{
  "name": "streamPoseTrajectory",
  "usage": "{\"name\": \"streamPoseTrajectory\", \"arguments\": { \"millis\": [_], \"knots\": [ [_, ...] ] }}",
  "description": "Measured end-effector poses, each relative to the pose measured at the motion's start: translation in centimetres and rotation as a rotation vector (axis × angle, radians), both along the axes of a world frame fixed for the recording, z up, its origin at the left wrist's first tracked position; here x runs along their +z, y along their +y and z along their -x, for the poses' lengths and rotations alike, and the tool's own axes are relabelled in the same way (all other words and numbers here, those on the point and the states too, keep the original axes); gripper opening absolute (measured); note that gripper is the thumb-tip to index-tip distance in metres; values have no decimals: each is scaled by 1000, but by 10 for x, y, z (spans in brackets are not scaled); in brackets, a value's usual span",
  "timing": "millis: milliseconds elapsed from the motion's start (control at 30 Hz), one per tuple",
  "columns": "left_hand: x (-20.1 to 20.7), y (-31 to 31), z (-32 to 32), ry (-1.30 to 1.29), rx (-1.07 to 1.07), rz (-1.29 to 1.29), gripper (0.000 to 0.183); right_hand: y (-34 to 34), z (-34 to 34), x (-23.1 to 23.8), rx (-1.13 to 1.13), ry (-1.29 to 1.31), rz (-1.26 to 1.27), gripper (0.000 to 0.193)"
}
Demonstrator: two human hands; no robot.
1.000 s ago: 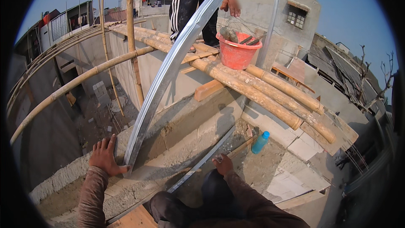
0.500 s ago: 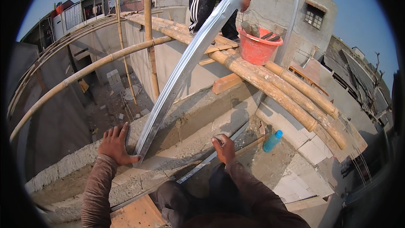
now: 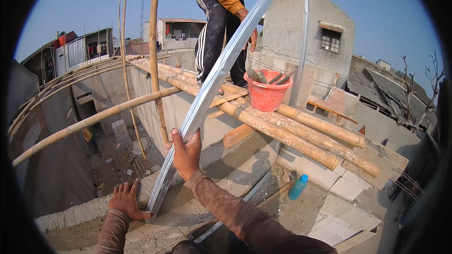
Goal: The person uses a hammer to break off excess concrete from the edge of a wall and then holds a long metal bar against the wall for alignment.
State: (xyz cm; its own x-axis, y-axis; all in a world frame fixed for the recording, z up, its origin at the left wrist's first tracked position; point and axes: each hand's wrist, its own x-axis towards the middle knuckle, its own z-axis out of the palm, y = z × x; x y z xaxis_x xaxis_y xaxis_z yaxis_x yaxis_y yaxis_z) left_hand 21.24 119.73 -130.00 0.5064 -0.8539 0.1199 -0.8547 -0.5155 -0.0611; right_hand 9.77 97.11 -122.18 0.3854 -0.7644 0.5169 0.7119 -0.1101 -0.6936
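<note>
A long, shiny metal channel (image 3: 207,84) leans diagonally, its lower end against the inner side of a rough concrete wall top (image 3: 70,216). My right hand (image 3: 187,155) grips the channel partway up, thumb on one side and fingers on the other. Beside the channel's foot, my left hand (image 3: 126,202) rests on the wall with fingers spread, its thumb reaching the metal. Up ahead a co-worker (image 3: 219,23) in mustard sleeves and striped dark trousers stands on bamboo poles (image 3: 282,134), bent toward the channel's upper part.
A red bucket (image 3: 266,96) with tools stands on the bamboo. Below it a wooden block (image 3: 238,135) juts over the wall. A blue bottle (image 3: 298,188) stands on the ledge to the right. To the left is a deep drop to rubble-strewn ground (image 3: 117,160).
My right hand has risen from over the ledge and taken hold of the channel. My left hand stays on the wall. The view has tilted up, showing more of the co-worker.
</note>
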Motion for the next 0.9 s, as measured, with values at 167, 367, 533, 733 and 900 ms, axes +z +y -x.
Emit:
{"name": "streamPoseTrajectory", "arguments": {
  "millis": [167, 367, 533, 733, 900],
  "knots": [
    [-3, 3, -3, -15, -26, 15, 144, -4, -7, -2, -75, -46, 63, 30],
    [-2, 2, -1, -61, -40, -14, 147, -2, -11, -5, -64, -60, 34, 29],
    [1, 0, 3, -14, 6, -14, 149, -1, -13, -7, -58, -71, -7, 28],
    [0, 2, 2, 14, 9, 9, 149, -7, -18, -13, -93, -52, 56, 28],
    [1, 3, 1, 29, 6, 18, 150, -6, -5, -18, -11, 0, 157, 34]
  ]
}}
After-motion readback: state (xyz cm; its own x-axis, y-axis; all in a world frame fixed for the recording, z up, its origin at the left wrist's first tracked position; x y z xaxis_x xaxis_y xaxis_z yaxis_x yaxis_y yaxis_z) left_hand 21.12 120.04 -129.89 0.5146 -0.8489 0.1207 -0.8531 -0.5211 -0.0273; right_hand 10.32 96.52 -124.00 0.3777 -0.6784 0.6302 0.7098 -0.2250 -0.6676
